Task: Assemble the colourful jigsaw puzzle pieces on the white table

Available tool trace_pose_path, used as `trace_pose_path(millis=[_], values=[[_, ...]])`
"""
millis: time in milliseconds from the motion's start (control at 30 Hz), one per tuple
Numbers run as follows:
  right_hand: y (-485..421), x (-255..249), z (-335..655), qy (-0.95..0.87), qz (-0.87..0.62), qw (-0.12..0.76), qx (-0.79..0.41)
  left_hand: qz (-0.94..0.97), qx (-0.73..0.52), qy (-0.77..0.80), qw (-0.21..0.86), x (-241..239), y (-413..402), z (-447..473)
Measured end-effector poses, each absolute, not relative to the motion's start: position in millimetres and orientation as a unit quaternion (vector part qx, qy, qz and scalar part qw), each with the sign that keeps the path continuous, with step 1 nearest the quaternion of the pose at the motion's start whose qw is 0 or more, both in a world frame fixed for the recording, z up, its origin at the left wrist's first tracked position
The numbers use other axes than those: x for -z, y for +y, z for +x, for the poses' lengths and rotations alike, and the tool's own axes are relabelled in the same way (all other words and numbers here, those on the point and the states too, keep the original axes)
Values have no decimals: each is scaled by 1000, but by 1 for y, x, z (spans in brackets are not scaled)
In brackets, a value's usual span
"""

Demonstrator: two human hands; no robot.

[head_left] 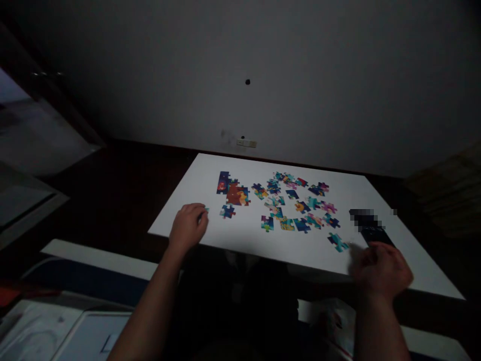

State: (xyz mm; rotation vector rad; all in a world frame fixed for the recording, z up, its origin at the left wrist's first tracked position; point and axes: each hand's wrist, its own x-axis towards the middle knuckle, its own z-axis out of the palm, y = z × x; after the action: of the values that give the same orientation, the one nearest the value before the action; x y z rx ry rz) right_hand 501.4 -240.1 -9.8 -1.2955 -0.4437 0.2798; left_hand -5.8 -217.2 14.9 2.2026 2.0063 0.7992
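Note:
My left hand (189, 224) is at the front left of the white table, its fingers pinched together. A sliver of a teal jigsaw piece (207, 209) shows at its fingertips; the rest is hidden. Right of it lies a loose blue piece (227, 211), below a joined group of red-brown and dark blue pieces (237, 195). My right hand (382, 268) is curled closed at the front right edge. Whether anything is inside it is hidden. Just beyond its knuckles lies a dark phone-like object (376, 234), partly pixelated. The nearest piece to this hand is a teal one (337, 242).
Several loose colourful jigsaw pieces (287, 224) spread over the middle of the white table (233, 239). A grey wall (319, 100) with a socket strip (246, 143) rises behind it. White and dark blue objects (90, 281) stand low at the left.

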Motion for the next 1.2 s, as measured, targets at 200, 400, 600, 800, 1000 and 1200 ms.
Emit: trace_pose_path(millis=[200,400,600,800,1000,1200], values=[[-243,9,500,-239,-617,741,-112,718,-269,641,39,-13,-219,-7],[-242,9,499,-246,-634,725,-104,721,-270,637,40,-14,-219,-7],[-244,8,495,-288,-639,706,-103,729,-259,633,41,-14,-217,-9],[-246,9,495,-315,-645,688,-104,736,-254,627,36,-12,-214,-12],[-246,9,494,-337,-648,675,-107,735,-247,631,38,-16,-214,-10],[-246,10,494,-360,-672,641,-91,730,-249,635,32,-13,-213,-11]])
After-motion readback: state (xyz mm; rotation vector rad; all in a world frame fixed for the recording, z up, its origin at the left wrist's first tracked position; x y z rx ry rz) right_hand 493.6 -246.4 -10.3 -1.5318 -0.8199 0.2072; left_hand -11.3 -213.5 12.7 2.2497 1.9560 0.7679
